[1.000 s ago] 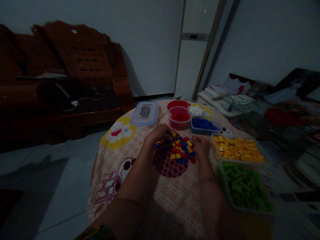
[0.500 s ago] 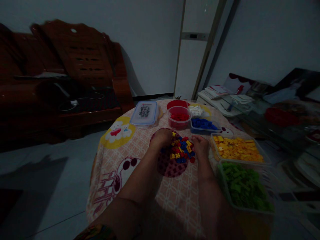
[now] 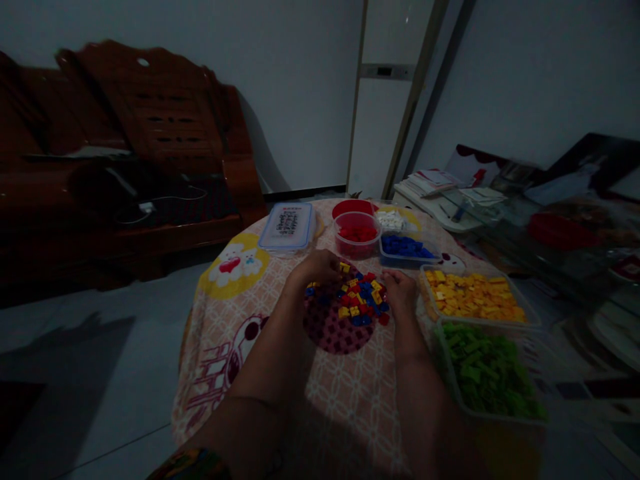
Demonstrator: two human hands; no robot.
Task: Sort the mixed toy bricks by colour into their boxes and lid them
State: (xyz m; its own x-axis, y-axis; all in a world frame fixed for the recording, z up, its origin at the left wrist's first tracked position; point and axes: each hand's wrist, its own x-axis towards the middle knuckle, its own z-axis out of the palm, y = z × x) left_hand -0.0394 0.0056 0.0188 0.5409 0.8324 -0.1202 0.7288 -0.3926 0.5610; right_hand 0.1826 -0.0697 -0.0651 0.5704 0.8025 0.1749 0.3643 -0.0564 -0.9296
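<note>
Left hand [image 3: 318, 267] shifted leftward, near the mixed bricks [image 3: 364, 297]

A pile of mixed bricks [image 3: 364, 299] on a cloth-covered bench [image 3: 345, 393]
Left hand [image 3: 320, 267] over the pile's left side; right hand [image 3: 401, 290] at its right edge, grips too dark to read; beyond, a lidded box [image 3: 286, 227], a tub [image 3: 350, 250] of red bricks [image 3: 359, 233], a low box [image 3: 400, 261] of blue bricks [image 3: 407, 247]; at right, yellow bricks [image 3: 477, 297] and green bricks [image 3: 493, 373] in adjoining boxes [image 3: 505, 419].
</note>
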